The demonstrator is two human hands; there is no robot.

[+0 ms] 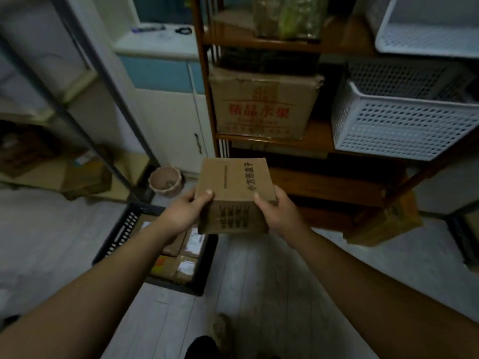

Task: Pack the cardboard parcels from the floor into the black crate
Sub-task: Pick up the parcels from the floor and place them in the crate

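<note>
You hold the box (233, 182) between both hands, raised well above the floor.
- Left hand (186, 211): grips the near-left corner, thumb on the top face, fingers hidden under or behind the box.
- Right hand (274, 211): grips the near-right edge the same way, thumb on top.
- Box lie: top face up and roughly level, printed line running near to far, so the long axis points away from you.

The crate (121, 229) stands on the floor, below and left of the box. Its far-right corner sits under your left hand.
- The left hand is the nearer one to it.
- The crate's long side also runs near to far, leaning a little left.
- Parcels (181, 265) already lie flat in its right half.
- Your left forearm covers the middle, so you cannot tell how much room is left there.

Judgement: the move is down and left, and the box axis already suits the crate. Watch the near-left corner against the crate's right wall.

One more carton (383, 221) sits low at the far right, by the shelf foot.
</note>
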